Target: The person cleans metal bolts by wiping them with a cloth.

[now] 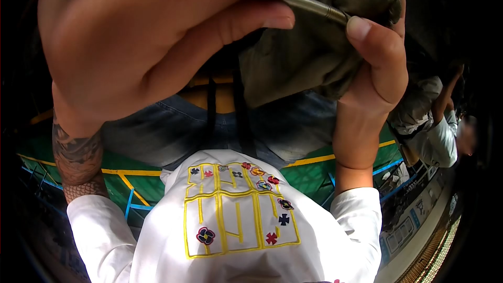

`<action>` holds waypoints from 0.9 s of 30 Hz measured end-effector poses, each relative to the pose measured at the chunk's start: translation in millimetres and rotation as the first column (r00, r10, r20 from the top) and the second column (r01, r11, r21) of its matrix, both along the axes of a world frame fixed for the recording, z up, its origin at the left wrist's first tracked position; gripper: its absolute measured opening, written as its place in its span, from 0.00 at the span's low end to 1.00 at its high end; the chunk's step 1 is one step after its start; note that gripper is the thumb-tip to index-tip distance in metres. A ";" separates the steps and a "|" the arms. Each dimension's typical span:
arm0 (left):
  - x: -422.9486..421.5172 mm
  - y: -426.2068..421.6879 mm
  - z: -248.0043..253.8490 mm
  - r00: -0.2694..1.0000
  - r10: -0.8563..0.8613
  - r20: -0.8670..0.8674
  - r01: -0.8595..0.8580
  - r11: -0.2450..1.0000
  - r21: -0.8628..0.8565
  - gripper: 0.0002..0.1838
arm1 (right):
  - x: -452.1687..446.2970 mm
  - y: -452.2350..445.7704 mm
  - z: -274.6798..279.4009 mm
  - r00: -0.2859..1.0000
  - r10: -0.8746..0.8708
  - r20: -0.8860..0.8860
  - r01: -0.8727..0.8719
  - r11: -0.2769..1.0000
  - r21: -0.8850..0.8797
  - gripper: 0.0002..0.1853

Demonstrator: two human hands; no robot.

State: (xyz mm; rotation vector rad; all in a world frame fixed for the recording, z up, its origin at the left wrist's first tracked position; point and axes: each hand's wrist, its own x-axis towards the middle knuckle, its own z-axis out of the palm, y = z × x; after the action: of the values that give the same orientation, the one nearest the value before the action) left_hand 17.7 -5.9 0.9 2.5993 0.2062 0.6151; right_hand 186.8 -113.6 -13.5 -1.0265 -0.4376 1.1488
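Rightward from your left grip [131,47], which pinches it, a metal rod [319,7] slants slightly down to meet your right grip [385,65], clasped around dark green cloth [301,65].

We are holding a slender, silvery metal rod [314,7] aslant, its upper left end disappearing into our left hand [157,36], its ridged lower end reaching the thumb of our right hand [381,55]. Behind it, we are gripping a piece of dark olive fabric [298,60] in that right hand; it is bunching at the top and hanging below in loose creases.
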 end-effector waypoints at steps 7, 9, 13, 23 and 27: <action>6.5 -1.0 -4.5 0.999 0.029 0.046 -0.029 1.000 -0.002 0.11 | 12.2 -5.3 -11.1 0.993 0.115 -0.027 -0.110 0.983 0.147 0.30; 6.9 -0.9 -5.2 0.998 0.033 0.053 -0.033 0.999 0.000 0.11 | 10.4 -5.1 -9.1 0.997 0.072 -0.006 -0.071 0.991 0.109 0.30; 6.5 -1.2 -5.7 0.997 0.040 0.061 -0.040 0.999 -0.002 0.11 | -0.2 -1.5 1.4 0.999 -0.020 0.036 0.021 1.000 -0.020 0.31; 8.4 0.0 -5.9 0.996 0.042 0.073 -0.042 0.999 -0.008 0.12 | 8.0 -4.3 -3.5 0.998 0.044 0.040 -0.046 0.998 0.047 0.31; 8.8 -0.5 -6.2 0.996 0.048 0.076 -0.047 0.999 -0.008 0.12 | 12.3 -2.5 -10.9 0.992 0.119 0.042 -0.123 0.984 0.127 0.30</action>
State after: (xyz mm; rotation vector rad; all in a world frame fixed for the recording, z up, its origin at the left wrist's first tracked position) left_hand 26.5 -6.3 -5.3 2.5662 0.2453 0.7278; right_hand 199.0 -116.0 -24.4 -0.9171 -0.6010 1.1960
